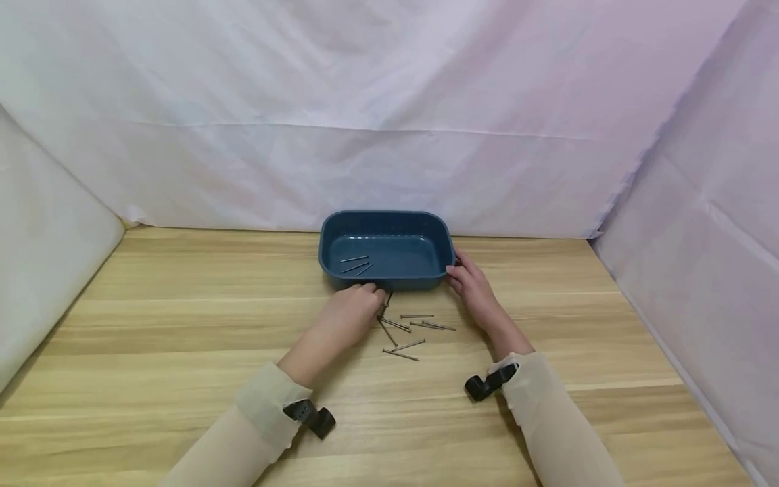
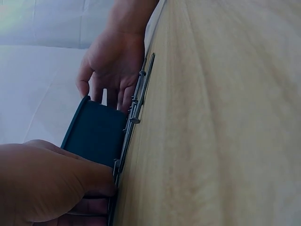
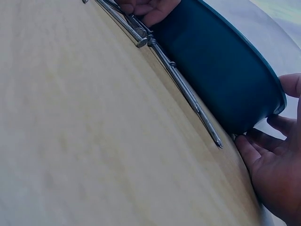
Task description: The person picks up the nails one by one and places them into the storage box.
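Fingers of the left hand (image 1: 349, 311) are curled downward at the near wall of the blue tray (image 1: 385, 283), just left of centre frame in the head view. The fingertips (image 2: 101, 186) appear bunched against the table beside the tray's outer wall. A nail (image 1: 387, 301) stands out dark at those fingertips; whether it is pinched or only touched cannot be told from any view.

Fingers of the right hand (image 1: 471, 284) are loosely extended against the tray's right near corner. In the right wrist view the fingertips (image 3: 282, 125) lie against the tray's outer wall under the rim, the thumb higher near the rim (image 3: 291, 84). The hand rests against the tray; the fingers are not wrapped round it.

The tray sits at centre frame on the wooden table (image 1: 182, 325), close to the rear white backdrop (image 1: 389, 101). Three nails (image 1: 356, 265) lie inside it on the left part of the floor.

Loose nails (image 1: 414, 331) lie scattered on the table just in front of the tray, between the two hands. Both wrist views show them lying flat in a line along the tray's base.

Pale sleeves cover both forearms, each carrying a black wrist mount (image 1: 313, 414).
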